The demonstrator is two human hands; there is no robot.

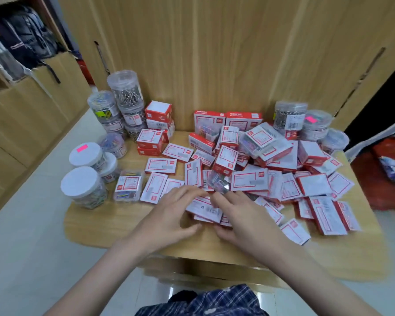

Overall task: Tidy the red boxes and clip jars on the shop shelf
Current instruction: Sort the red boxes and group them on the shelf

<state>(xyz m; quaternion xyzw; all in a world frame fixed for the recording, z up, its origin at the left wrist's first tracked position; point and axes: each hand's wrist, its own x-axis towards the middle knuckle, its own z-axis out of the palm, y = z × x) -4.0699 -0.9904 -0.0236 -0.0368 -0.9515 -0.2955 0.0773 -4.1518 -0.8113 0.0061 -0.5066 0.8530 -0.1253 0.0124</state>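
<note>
1. The red boxes [255,165] lie in a loose, tumbled heap across the wooden shelf [114,224], white labels mostly facing up.
2. Clip jars [126,106] stand stacked beyond and to the left of the hands, some with white lids.
3. The left hand [169,215] and right hand [240,220] meet over a flat box [203,208], fingers curled round its edges.

Glossy film-wrapped red boxes [246,179]; clear plastic clip jars [126,87]; smooth wood-grain shelf [114,226].
</note>
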